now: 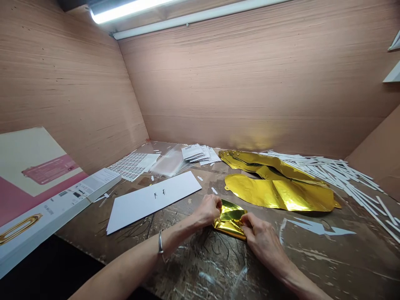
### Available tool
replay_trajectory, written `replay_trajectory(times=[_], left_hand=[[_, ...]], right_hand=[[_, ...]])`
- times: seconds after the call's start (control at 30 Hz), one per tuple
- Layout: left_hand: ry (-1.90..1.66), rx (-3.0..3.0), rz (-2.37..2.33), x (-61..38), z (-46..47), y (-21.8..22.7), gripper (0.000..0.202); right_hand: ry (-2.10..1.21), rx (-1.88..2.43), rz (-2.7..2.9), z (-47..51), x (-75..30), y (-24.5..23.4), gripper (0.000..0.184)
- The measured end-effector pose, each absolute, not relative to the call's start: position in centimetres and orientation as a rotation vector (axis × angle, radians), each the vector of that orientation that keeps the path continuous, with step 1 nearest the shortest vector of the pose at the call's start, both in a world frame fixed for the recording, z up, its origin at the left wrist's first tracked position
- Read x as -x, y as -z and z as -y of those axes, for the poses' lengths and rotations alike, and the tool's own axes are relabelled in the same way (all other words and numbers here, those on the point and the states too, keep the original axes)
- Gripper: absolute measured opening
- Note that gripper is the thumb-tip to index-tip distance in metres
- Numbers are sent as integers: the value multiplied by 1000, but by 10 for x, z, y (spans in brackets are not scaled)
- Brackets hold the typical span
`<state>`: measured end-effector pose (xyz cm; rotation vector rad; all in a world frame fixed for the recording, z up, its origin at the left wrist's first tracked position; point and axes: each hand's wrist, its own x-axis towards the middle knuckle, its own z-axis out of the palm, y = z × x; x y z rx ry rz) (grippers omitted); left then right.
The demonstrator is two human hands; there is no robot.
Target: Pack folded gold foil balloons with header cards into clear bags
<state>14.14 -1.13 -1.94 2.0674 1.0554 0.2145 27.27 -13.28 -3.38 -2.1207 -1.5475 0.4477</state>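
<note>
Overall, the work area is a bay of wood-veneer walls (250,83) lit by a fluorescent tube (131,11), with a scratched, stained workbench (200,266) at its base. At the far left, a pink carton (37,175) stands tilted behind a long white box (59,212) lying along the bench edge. Along the back of the bench are sticker sheets (129,165), clear bags (170,160) and a stack of printed cards (195,153), from left to right. To the right, a heap of white strips (331,171) lies scattered beside a pile of gold foil balloons (268,166). A flat balloon (278,193) lies in front of that pile, and a white card (153,200) with two small slits lies flat to the left of the hands. A white arrow cut-out (318,227) lies on the bench at right. The folded gold foil (229,221) is held just above the bench, near the flat balloon but apart from it. The left hand (208,210) is closed on its left end, and the right hand (262,237) pinches its right end. A bangle (160,241) circles the left wrist.
</note>
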Motion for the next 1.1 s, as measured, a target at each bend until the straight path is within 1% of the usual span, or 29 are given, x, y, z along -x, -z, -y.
replay_trajectory(times=[0.17,0.23,0.3,0.4,0.43,0.47,0.53,0.67,0.73,0.8,0.87,0.93,1.0,1.1], left_hand=[[-229,-2084,-1028,-141,11,19,18],[-255,-2075,-996,-133,12,21,14],[-299,-1938,-863,-121,14,25,22],[-399,-1569,-595,-102,20,34,48],[-441,-1480,-557,-97,21,38,54],[-485,-1439,-558,-95,23,41,54],[-551,-1459,-632,-97,26,44,46],[-490,-1839,-971,-118,24,40,31],[-467,-1993,-1081,-129,21,35,21],[-476,-2066,-1089,-135,20,30,16],[-490,-2124,-1089,-134,24,25,11],[-559,-2295,-998,-128,33,21,12],[-599,-2644,-738,-121,45,21,22],[-458,-3187,-280,-117,65,26,32]], right_hand=[[-634,2058,1490,131,-274,29,17],[-647,2031,1487,131,-276,30,12],[-636,2007,1456,132,-279,34,11],[-668,1964,1415,132,-284,40,14],[-679,1961,1416,132,-285,41,14],[-683,1970,1422,132,-285,40,14],[-654,2020,1452,131,-283,38,14],[-467,2221,1531,134,-271,32,10],[-385,2282,1558,134,-267,30,12],[-382,2284,1563,134,-267,29,12],[-448,2254,1524,131,-271,28,9],[-536,2214,1475,126,-277,29,8],[-645,2179,1439,120,-284,33,7],[-851,2140,1377,110,-290,42,5]])
